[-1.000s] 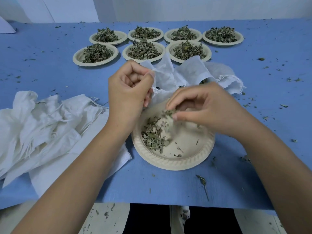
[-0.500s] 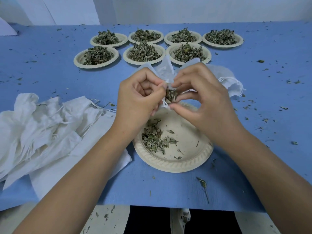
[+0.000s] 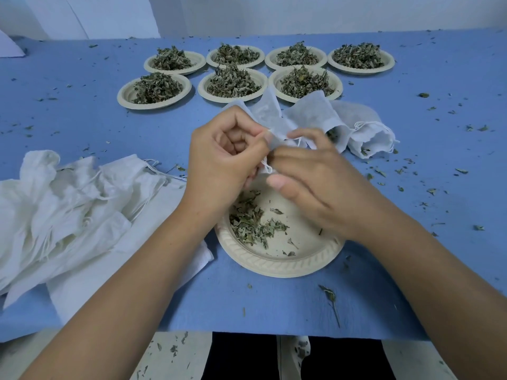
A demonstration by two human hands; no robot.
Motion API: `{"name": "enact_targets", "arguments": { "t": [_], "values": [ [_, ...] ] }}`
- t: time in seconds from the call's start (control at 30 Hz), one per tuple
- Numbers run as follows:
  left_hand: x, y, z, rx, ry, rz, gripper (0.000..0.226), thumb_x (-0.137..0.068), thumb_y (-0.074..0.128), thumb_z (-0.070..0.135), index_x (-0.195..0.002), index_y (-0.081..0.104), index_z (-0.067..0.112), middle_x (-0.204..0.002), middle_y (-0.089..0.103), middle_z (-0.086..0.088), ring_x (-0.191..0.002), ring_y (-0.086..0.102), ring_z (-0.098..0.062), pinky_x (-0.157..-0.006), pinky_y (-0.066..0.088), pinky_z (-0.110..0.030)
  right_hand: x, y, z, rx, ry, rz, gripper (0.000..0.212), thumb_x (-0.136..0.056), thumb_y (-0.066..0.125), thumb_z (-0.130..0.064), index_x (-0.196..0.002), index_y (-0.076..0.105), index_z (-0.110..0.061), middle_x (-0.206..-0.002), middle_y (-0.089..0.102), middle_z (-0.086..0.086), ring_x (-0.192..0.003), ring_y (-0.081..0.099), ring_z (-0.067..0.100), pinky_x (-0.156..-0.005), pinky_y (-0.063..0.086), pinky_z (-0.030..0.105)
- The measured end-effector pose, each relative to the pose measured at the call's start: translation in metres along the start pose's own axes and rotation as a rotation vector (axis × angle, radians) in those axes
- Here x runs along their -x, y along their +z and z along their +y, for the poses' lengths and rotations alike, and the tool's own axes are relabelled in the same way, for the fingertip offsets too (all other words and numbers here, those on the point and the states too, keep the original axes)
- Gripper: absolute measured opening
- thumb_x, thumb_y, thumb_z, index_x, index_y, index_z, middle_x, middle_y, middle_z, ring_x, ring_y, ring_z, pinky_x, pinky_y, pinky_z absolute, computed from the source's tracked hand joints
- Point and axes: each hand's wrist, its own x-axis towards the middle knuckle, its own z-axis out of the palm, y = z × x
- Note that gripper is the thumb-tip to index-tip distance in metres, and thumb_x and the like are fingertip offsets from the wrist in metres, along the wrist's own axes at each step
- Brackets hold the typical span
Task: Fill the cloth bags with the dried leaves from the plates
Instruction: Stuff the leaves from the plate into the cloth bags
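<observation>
Leaves (image 3: 253, 219) are being fed by the right hand (image 3: 315, 185) into the cloth bag (image 3: 270, 119) pinched in the left hand's (image 3: 227, 157) grip; another pinch from the plate (image 3: 277, 263) seems needed next.

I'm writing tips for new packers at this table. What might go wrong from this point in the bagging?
1. The left hand pinches the cloth bag by one edge of its mouth; if that edge sags, leaves from the right hand may miss, as the many crumbs on the blue table suggest.
2. The filled bags lie on their sides with open mouths, so leaves could spill out.
</observation>
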Motion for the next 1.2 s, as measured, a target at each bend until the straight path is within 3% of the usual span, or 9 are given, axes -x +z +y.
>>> {"name": "enact_targets", "arguments": {
  "t": [0.07,0.23,0.43,0.53,0.67,0.77,0.9,1.03,1.2],
  "values": [
    [0.0,0.001,0.0,-0.014,-0.01,0.004,0.024,-0.088,0.063,-0.002,-0.071,0.057,0.014,-0.05,0.054,-0.003,-0.035,0.043,-0.004,-0.037,0.035,-0.015,-0.001,0.0,0.001,-0.036,0.037,-0.057,0.026,-0.098,0.031,-0.03,-0.086,0.053,-0.037,-0.083,0.053,-0.023,-0.08,0.049,-0.003,-0.11,0.027,0.04],
    [-0.004,-0.003,0.0,0.01,-0.049,0.118,0.024,-0.091,0.06,-0.002,-0.072,0.054,0.012,-0.045,0.052,0.012,-0.033,0.041,-0.002,-0.036,0.035,-0.017,0.004,-0.028,0.011,-0.505,0.336,0.347,0.059,-0.094,0.027,-0.042,-0.064,0.069,-0.013,-0.065,0.069,0.0,-0.068,0.065,0.014,-0.077,0.045,0.019],
    [-0.004,-0.001,0.001,0.024,-0.065,0.132,0.023,-0.092,0.06,-0.002,-0.073,0.052,0.009,-0.044,0.051,0.012,-0.032,0.04,-0.003,-0.035,0.034,-0.017,0.004,-0.018,0.014,0.137,0.377,-0.351,0.066,-0.094,0.025,-0.045,-0.057,0.06,-0.004,-0.054,0.061,0.01,-0.051,0.056,0.024,-0.063,0.049,0.042],
    [-0.003,-0.001,0.001,0.021,-0.067,0.136,0.024,-0.091,0.06,-0.002,-0.073,0.052,0.01,-0.045,0.051,0.012,-0.033,0.041,-0.002,-0.035,0.034,-0.017,0.006,-0.015,0.01,-0.247,0.487,-0.424,0.055,-0.096,0.04,-0.037,-0.059,0.066,-0.006,-0.053,0.065,0.002,-0.048,0.062,0.017,-0.057,0.054,0.03],
    [-0.003,0.0,0.001,0.023,-0.077,0.146,0.024,-0.091,0.06,-0.002,-0.072,0.052,0.01,-0.044,0.05,0.012,-0.034,0.042,-0.002,-0.035,0.033,-0.016,0.006,-0.012,-0.003,-0.738,0.533,-0.501,0.048,-0.099,0.044,-0.034,-0.077,0.07,-0.001,-0.075,0.071,0.013,-0.064,0.07,0.03,-0.068,0.058,0.04],
    [-0.004,-0.001,0.0,0.025,-0.072,0.148,0.025,-0.091,0.06,-0.002,-0.072,0.052,0.011,-0.044,0.05,0.011,-0.034,0.041,-0.002,-0.035,0.034,-0.017,0.004,-0.013,0.001,-0.754,0.559,-0.476,0.049,-0.102,0.042,-0.024,-0.07,0.07,0.0,-0.075,0.071,0.019,-0.064,0.069,0.031,-0.067,0.058,0.036],
    [-0.003,0.0,0.0,0.019,-0.064,0.141,0.025,-0.091,0.06,-0.002,-0.071,0.052,0.012,-0.044,0.05,0.012,-0.033,0.041,-0.002,-0.035,0.034,-0.017,0.006,-0.005,-0.008,-0.795,0.498,-0.623,0.019,-0.095,0.052,-0.005,-0.094,0.069,0.002,-0.092,0.072,0.011,-0.083,0.069,0.021,-0.082,0.055,0.025],
    [-0.004,-0.001,0.0,0.021,-0.057,0.147,0.025,-0.091,0.06,-0.002,-0.071,0.053,0.013,-0.044,0.05,0.012,-0.033,0.04,-0.003,-0.035,0.033,-0.016,0.002,0.005,-0.012,-0.597,0.375,-0.35,0.02,-0.081,0.069,0.004,-0.098,0.067,-0.005,-0.101,0.063,0.009,-0.08,0.062,0.016,-0.081,0.054,0.034],
    [-0.003,0.001,0.0,0.016,-0.053,0.138,0.024,-0.091,0.06,-0.001,-0.071,0.053,0.012,-0.044,0.05,0.012,-0.033,0.039,-0.004,-0.036,0.033,-0.017,0.002,0.02,-0.014,-0.308,0.14,-0.403,0.04,-0.076,0.077,-0.01,-0.114,0.064,-0.009,-0.115,0.056,0.002,-0.102,0.049,0.008,-0.092,0.04,0.02]
  ]
}}
